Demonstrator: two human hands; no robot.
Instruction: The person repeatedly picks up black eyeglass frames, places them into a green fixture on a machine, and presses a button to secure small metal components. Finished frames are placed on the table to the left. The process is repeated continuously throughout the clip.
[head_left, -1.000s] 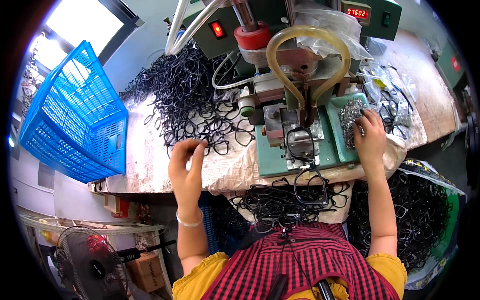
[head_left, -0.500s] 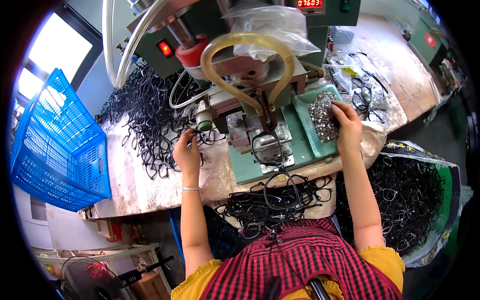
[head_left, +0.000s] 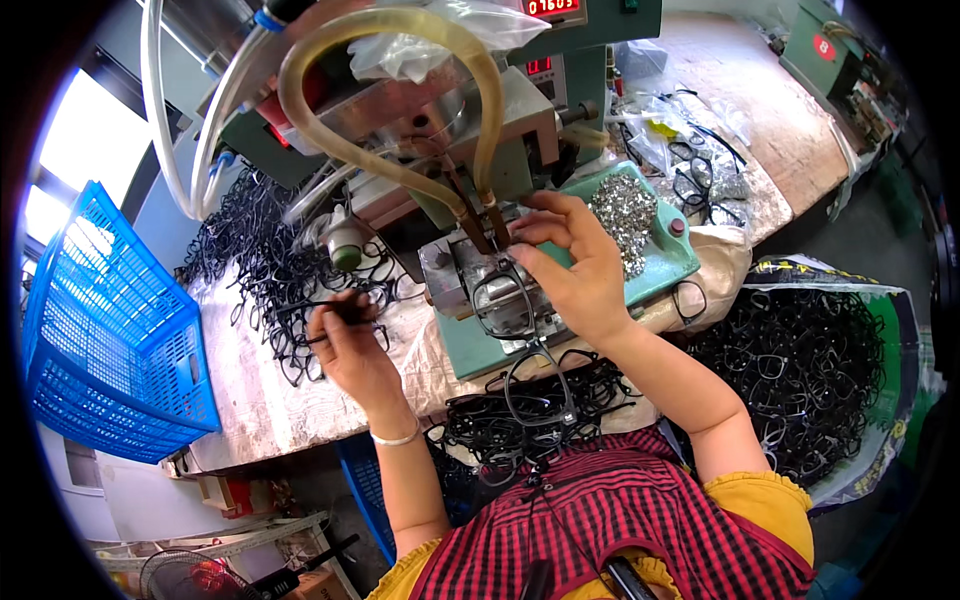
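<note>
A black glasses frame (head_left: pixel 487 318) sits at the work spot of the press machine, under two brown copper-like prongs (head_left: pixel 483 228). At those prongs is my right hand (head_left: pixel 578 265), thumb and forefinger pinched; whatever small thing they hold is too small to make out. My left hand (head_left: pixel 350 355) is over the table's left part, its fingers closed on a dark glasses frame (head_left: pixel 345 308), blurred by motion. Beside it spreads a heap of black glasses frames (head_left: pixel 265 270). Another frame (head_left: pixel 540 385) hangs in front of the machine base, above a pile of frames (head_left: pixel 470 425) at my lap.
Right of the machine is a green tray (head_left: pixel 680 250) of small metal parts (head_left: pixel 622 215). A blue plastic basket (head_left: pixel 120 330) leans at the left. A large sack of frames (head_left: pixel 800 370) stands at the right. Thick clear hoses (head_left: pixel 300 75) loop over the machine.
My right hand has moved left from the tray of metal parts to the prongs. My left hand has shifted slightly lower and taken hold of a dark frame. The view has turned a little.
</note>
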